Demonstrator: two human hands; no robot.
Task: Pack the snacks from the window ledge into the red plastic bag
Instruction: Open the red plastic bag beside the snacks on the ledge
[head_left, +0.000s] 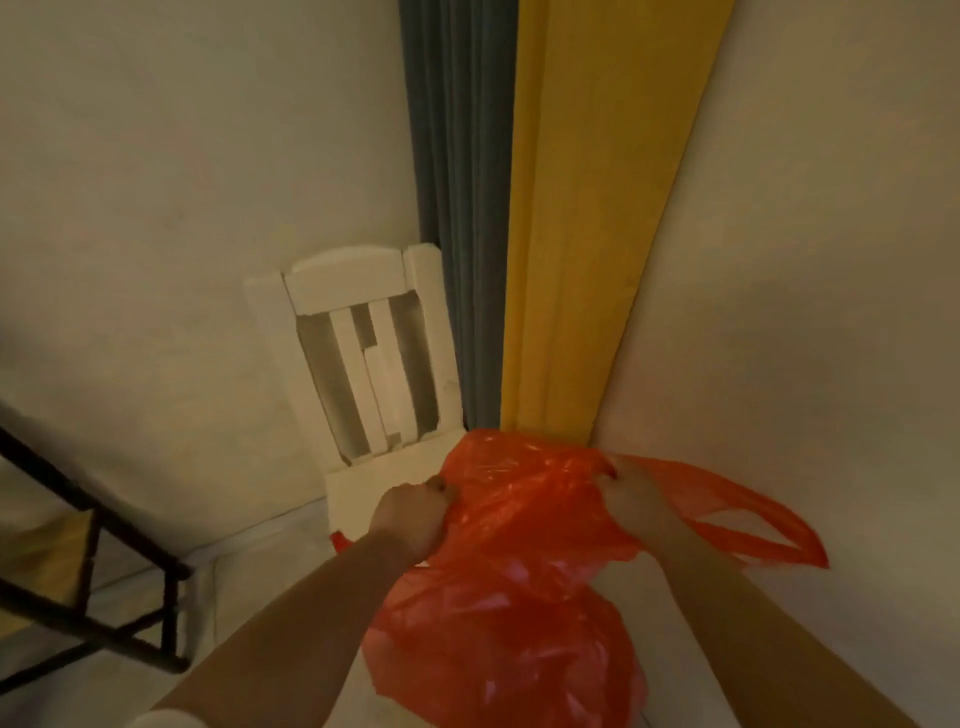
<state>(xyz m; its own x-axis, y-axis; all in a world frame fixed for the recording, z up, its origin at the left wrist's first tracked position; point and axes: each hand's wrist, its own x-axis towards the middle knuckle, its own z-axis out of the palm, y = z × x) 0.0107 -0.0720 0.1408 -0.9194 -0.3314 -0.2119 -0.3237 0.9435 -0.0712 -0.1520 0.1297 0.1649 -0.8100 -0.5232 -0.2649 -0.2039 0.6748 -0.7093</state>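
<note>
Now we hold the thin, crinkled red plastic bag (519, 561) at six o'clock, low in view. Our left hand (410, 519) bunches its rim at nine o'clock and our right hand (634, 499) pinches the rim at three, probably pulling the mouth apart for filling. Behind, at eleven o'clock, stands a white slatted wooden chair (363, 353); no snacks or ledge show.

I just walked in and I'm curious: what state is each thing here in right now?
red plastic bag: held up, crumpled, one handle loop hanging free on the right
left hand: fingers curled, gripping the bag's edge
right hand: gripping the bag by its handle
white chair: upright by the wall
curtains: drawn together
</note>
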